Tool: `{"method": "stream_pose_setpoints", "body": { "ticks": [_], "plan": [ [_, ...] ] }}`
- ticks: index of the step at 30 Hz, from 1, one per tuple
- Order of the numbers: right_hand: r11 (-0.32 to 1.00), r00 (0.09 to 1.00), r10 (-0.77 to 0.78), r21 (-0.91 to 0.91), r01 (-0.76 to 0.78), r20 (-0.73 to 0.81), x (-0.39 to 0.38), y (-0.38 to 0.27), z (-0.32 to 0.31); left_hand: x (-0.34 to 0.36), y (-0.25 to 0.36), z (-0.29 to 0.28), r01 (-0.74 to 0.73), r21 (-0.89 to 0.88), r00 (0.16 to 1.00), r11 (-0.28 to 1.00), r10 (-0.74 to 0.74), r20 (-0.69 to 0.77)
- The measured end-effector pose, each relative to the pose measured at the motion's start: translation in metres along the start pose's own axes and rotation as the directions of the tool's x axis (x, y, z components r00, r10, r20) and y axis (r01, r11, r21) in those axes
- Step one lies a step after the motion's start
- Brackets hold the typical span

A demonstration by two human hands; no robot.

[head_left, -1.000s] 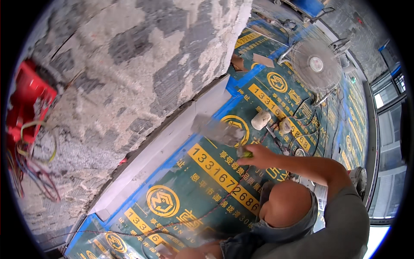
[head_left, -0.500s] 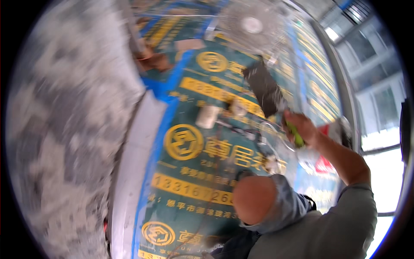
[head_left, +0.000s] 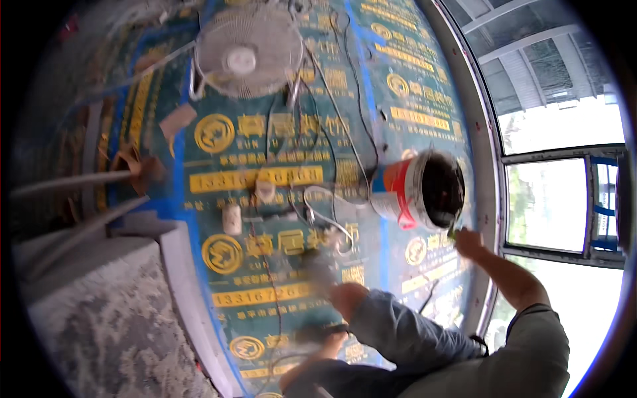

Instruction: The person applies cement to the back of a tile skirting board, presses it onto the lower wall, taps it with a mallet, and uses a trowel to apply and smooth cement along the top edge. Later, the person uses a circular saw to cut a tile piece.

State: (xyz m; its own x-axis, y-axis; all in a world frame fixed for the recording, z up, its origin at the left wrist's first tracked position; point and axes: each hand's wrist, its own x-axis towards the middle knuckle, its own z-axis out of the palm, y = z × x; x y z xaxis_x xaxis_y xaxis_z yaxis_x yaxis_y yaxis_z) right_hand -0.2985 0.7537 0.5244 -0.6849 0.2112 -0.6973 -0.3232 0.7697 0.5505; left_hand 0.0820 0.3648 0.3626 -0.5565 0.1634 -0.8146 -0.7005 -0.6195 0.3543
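Note:
My right hand (head_left: 470, 243) is closed round the green handle of a trowel (head_left: 452, 233), at the near rim of a bucket on the right. The trowel's blade is hidden now, at or inside the bucket's mouth. The bucket (head_left: 398, 192) is red and white, with a blue patch on its side. Dark, wet-looking stuff (head_left: 441, 189) shows inside it, and its rim is smeared. My left hand does not show.
A round fan (head_left: 249, 56) stands at the far middle, with cables (head_left: 361, 106) trailing over the green floor sheeting (head_left: 298, 232). A white cylinder (head_left: 232, 219) lies near the middle. A rough grey slab (head_left: 113, 318) is at the left; windows (head_left: 547, 205) line the right.
My right hand has moved down from over the sheeting to the bucket, taking the trowel with it. The dark, flat blade showed before and is now hidden. The view has swung right.

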Motion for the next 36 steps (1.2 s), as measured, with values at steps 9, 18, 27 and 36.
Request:
{"method": "stream_pose_setpoints", "body": {
  "ticks": [9, 18, 27, 36],
  "plan": [
    [0.807, 0.967, -0.248, 0.540, 0.239, -0.058, -0.067, 0.024, -0.071, -0.045, 0.255, 0.106, 0.163, 0.097, 0.984, 0.982, -0.156, -0.081],
    [0.585, 0.992, -0.100, 0.802, 0.121, -0.077, -0.154, 0.166, -0.093, -0.111, 0.420, 0.138, 0.201, 0.001, 0.967, 0.980, -0.198, -0.158],
    [-0.187, 0.877, 0.363, 0.947, -0.263, 0.315, -0.125, 0.355, -0.165, -0.048, 0.653, 0.268, 0.039, -0.147, 0.970, 0.988, -0.002, 0.241],
    [-0.640, 0.966, -0.079, 0.731, -0.238, 0.246, -0.082, 0.342, -0.304, -0.032, 0.935, 0.507, -0.207, -0.318, 0.710, 0.925, 0.366, 0.602]
  ]
}}
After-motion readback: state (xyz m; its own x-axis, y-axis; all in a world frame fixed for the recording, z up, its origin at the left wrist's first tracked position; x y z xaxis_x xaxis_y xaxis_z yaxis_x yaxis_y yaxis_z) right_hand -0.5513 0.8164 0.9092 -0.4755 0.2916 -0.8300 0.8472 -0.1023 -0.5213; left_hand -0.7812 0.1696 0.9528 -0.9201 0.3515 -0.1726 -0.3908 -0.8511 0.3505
